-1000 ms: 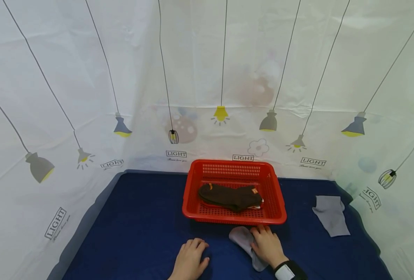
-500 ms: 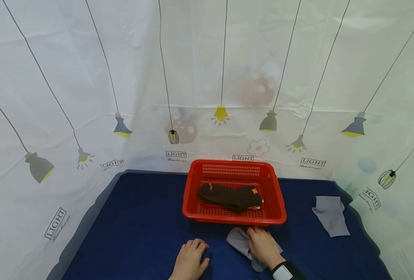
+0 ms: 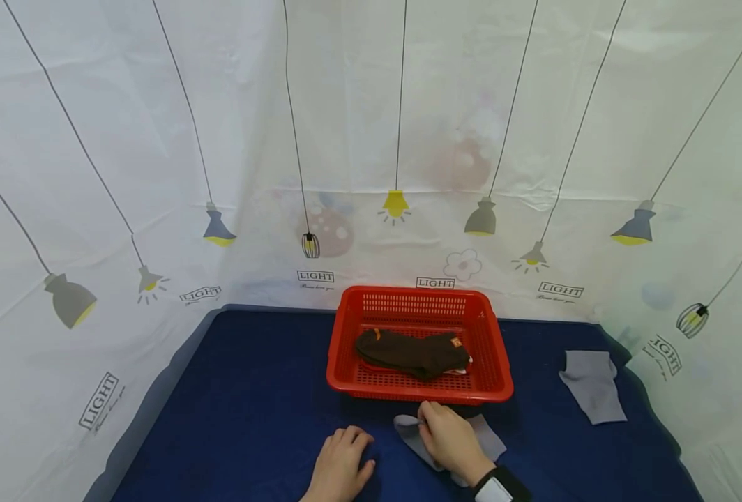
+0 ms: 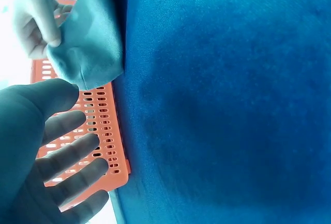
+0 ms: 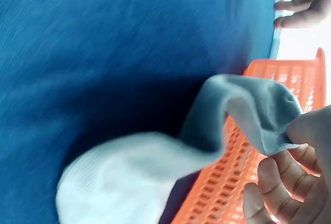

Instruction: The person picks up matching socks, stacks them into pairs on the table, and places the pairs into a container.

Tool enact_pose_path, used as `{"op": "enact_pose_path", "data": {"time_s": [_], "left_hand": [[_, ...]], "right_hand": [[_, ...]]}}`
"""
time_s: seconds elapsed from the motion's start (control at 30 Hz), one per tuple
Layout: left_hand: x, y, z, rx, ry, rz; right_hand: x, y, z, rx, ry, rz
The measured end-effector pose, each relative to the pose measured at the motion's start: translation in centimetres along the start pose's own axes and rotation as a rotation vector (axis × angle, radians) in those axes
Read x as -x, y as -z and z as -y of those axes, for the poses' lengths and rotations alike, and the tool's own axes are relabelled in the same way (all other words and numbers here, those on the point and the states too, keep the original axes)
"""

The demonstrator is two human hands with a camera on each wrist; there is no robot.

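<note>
Between thumb and fingers my right hand (image 3: 449, 439) pinches the toe part of a grey sock (image 5: 258, 110), just in front of the red basket (image 3: 421, 396). In the right wrist view the sock bends into a fold and its other end trails low over the blue cloth. My left hand (image 3: 341, 464) lies over the cloth to the left of the sock, fingers relaxed and holding nothing. In the left wrist view its fingers (image 4: 72, 157) are spread, with the basket behind them. A second grey sock (image 3: 593, 385) lies flat at the far right.
A dark brown pair of socks (image 3: 411, 354) lies inside the basket, over something red and white. Blue cloth (image 3: 252, 390) covers the table. White curtains (image 3: 346, 139) printed with lamps enclose the back and sides.
My right hand has moved left and a little up, pulling the pinched end of the grey sock along so that it folds over. The left hand stays in place.
</note>
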State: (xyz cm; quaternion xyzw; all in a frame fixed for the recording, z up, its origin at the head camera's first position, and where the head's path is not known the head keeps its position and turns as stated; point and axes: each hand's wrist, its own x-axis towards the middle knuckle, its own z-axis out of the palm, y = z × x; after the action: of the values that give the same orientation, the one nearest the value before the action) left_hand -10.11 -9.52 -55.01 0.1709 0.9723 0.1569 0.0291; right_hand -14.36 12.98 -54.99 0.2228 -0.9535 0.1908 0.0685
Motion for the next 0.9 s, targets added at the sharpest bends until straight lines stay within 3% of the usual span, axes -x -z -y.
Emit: {"op": "enact_pose_path", "data": {"time_s": [0.3,0.53,0.9], "left_hand": [[-0.1,-0.1,0.0,-0.009,-0.008,-0.047],[-0.5,-0.1,-0.2,0.015,-0.065,-0.098],[-1.2,-1.2,-0.4,-0.022,-0.158,-0.079]], "right_hand": [[0.1,-0.5,2.8,-0.045,0.096,0.019],[0.4,-1.9,3.8,-0.064,0.154,0.062],[0.7,-2.6,4.2,-0.042,0.181,0.107]]}}
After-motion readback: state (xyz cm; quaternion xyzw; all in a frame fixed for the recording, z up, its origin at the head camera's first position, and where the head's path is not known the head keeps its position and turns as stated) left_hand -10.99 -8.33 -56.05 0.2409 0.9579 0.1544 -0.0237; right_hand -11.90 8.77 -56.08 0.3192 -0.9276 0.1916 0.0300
